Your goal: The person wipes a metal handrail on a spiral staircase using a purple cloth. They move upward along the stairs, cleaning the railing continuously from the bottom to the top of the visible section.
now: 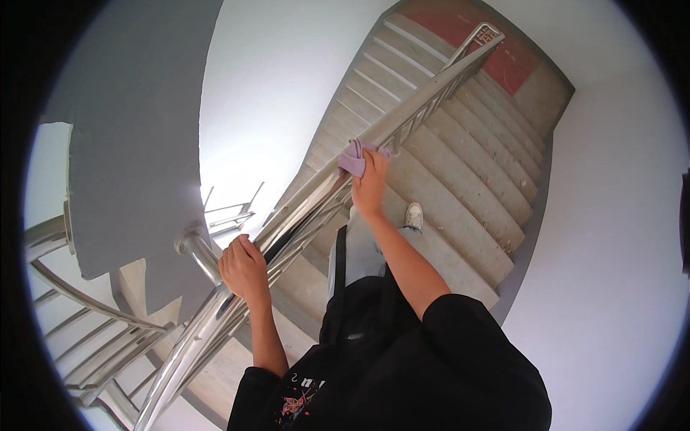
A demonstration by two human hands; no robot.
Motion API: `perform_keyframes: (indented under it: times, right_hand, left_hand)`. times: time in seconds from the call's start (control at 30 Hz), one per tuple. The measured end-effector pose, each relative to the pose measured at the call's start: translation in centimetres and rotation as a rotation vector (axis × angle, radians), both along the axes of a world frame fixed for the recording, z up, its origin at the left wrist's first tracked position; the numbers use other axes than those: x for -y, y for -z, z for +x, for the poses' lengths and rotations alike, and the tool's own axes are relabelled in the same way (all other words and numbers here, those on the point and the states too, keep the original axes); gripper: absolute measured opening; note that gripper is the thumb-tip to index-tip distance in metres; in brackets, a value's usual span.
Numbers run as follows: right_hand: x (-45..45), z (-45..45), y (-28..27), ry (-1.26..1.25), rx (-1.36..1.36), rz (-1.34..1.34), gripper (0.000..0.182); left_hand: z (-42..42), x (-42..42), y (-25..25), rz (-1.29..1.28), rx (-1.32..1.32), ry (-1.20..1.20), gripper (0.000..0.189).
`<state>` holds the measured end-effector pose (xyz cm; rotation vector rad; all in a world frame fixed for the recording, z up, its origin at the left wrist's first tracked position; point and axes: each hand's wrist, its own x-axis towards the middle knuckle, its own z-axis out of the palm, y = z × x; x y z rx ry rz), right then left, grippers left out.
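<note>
A shiny metal stair handrail (302,207) slopes from the lower left to the upper right. My right hand (371,183) presses a purple cloth (353,160) against the top of the rail, the cloth bunched under and beside the fingers. Lower down the same rail, my left hand (242,265) rests with curled fingers on the metal, close to where a short side pipe (200,253) joins it. What the left palm touches is hidden.
Concrete steps (458,161) descend on the right, with my shoe (414,215) on one. Below lies a landing with a red patch (506,64). White walls border the stairs. More metal railings (102,318) stand at the lower left beside a grey wall panel (135,134).
</note>
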<state>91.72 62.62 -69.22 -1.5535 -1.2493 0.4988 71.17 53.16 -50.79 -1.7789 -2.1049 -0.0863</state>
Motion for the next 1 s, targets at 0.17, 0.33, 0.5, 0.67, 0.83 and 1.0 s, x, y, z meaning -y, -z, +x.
perform_keyframes:
  times: [0.17, 0.33, 0.5, 0.67, 0.83, 1.0]
  right_hand:
    - [1.6, -4.7, 3.9, 0.318, -0.787, -0.095, 0.037]
    - [2.8, -6.6, 6.7, 0.382, -1.308, -0.462, 0.036]
    - [0.2, -0.4, 15.8, 0.279, -0.871, -0.267, 0.036]
    - [-2.3, 2.8, 24.2, -0.065, -0.274, -0.373, 0.048]
    - [1.6, -5.4, 19.4, -0.223, -0.119, -0.248, 0.058]
    - [10.6, -16.4, 11.8, -0.515, -0.34, -0.309, 0.047]
  left_hand:
    - [-0.1, -0.4, 0.2, 0.019, -0.002, 0.028, 0.026]
    - [-0.5, -0.2, 0.3, 0.004, -0.018, 0.02, 0.026]
    - [0.0, 0.2, -0.3, -0.024, -0.005, -0.01, 0.026]
    - [-0.1, -0.1, 0.2, -0.01, 0.003, 0.022, 0.027]
    - [0.1, 0.0, 0.4, -0.031, -0.021, 0.01, 0.027]
    - [0.0, -0.3, 0.5, -0.029, -0.048, 0.001, 0.027]
